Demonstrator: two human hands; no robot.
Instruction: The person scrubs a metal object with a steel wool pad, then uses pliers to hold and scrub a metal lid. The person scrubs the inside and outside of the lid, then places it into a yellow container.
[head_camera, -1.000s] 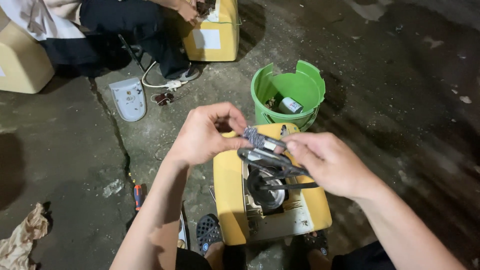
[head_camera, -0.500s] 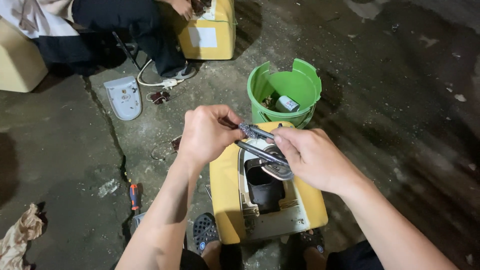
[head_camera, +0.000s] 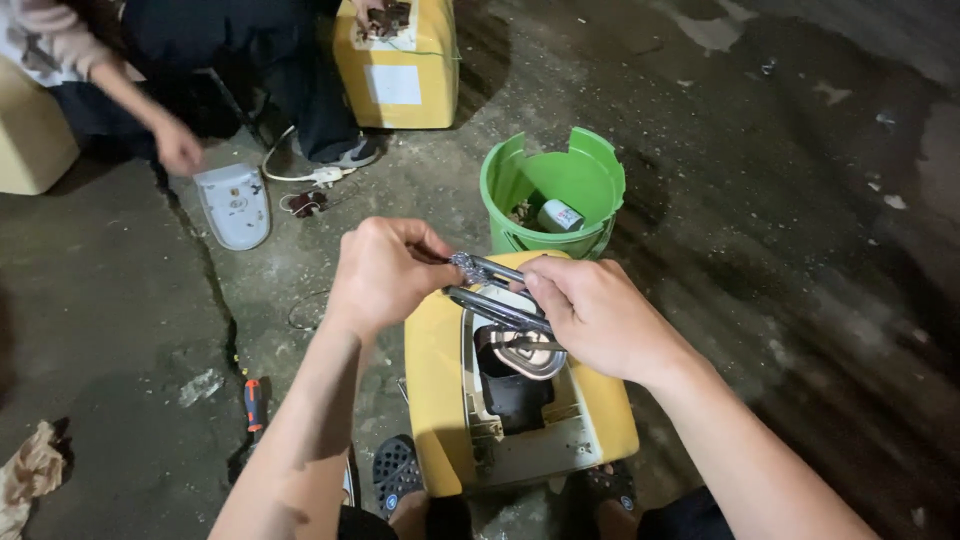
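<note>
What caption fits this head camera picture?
Both hands, left and right, hold a metal part over a yellow box.

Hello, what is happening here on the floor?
A person sits over an opened yellow appliance casing on the concrete floor. Both hands hold a dark metal part above it: the left hand pinches one end, the right hand grips the other. A green bucket with small items inside stands just beyond. A red-handled screwdriver lies to the left. Another person's hand reaches near a white cover, close to a second yellow casing.
</note>
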